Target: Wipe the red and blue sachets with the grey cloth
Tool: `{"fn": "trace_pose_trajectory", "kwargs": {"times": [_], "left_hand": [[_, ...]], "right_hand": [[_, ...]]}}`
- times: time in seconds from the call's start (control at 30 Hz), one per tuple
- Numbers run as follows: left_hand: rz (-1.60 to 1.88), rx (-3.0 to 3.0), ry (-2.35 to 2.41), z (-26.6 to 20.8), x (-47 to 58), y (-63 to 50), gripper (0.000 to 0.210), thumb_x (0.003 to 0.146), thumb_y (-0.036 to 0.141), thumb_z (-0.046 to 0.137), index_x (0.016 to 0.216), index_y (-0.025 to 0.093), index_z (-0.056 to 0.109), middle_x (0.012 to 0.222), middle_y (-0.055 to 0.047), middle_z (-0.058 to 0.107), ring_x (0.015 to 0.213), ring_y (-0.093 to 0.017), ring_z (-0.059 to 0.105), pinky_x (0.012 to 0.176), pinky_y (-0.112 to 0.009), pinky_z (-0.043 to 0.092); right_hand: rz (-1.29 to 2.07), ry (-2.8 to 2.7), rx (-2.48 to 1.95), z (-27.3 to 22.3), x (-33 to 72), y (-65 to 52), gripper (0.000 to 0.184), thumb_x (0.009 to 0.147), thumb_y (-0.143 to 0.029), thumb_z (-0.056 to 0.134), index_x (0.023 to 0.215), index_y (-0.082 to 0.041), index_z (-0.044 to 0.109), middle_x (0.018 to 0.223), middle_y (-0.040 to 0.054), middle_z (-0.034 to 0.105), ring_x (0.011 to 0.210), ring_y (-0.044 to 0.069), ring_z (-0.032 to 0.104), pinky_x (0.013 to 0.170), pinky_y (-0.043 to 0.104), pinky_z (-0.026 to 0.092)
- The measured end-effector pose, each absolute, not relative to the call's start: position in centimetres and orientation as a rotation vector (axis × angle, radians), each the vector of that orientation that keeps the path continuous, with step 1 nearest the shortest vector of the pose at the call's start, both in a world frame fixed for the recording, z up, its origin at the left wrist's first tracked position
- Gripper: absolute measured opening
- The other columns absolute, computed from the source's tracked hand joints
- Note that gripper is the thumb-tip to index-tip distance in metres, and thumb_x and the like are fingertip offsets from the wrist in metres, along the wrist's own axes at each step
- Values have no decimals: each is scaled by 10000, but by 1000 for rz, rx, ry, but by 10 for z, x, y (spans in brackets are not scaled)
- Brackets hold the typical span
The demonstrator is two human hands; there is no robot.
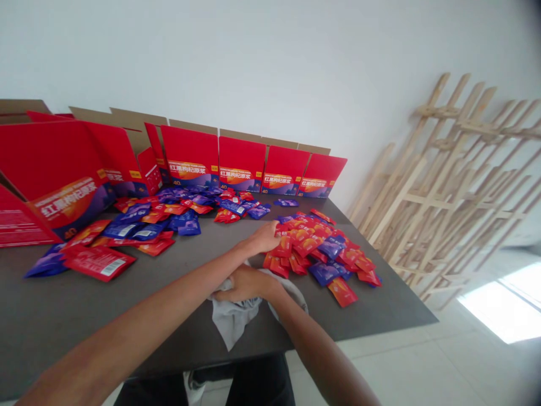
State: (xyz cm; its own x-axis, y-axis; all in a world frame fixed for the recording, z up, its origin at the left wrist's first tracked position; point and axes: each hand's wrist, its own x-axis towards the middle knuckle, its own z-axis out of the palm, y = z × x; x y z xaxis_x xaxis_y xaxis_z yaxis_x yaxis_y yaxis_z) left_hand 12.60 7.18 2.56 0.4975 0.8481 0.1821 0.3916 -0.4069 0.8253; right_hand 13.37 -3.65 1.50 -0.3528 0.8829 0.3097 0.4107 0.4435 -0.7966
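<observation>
My left hand (pixel 266 237) reaches across my right forearm to the near left edge of a heap of red and purple sachets (pixel 306 237). It touches the red sachets there; its fingertips are hidden against the heap, so their grip is unclear. Closer to me, my right hand (pixel 243 283) is closed on a crumpled light grey cloth (pixel 232 321) that lies on the dark table (pixel 190 316). Part of the cloth spreads to the right under my right wrist.
More red and purple sachets (pixel 147 220) lie scattered at the left and centre back. Open red cartons (pixel 243 160) line the table's back edge, with a larger red carton (pixel 54 175) at left. Wooden easels (pixel 448 197) lean against the wall beyond the table's right end.
</observation>
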Motion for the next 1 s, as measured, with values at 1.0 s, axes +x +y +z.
{"fn": "trace_pose_trajectory", "kwargs": {"times": [1.0], "left_hand": [[409, 2663, 1983, -13, -60, 49, 497, 942, 429, 335, 1186, 96, 612, 1347, -235, 511, 1248, -392, 435, 984, -539, 358]], "right_hand": [[858, -2476, -928, 16, 139, -29, 213, 818, -191, 662, 1016, -230, 729, 877, -5, 740, 812, 139, 670, 720, 203, 439]]}}
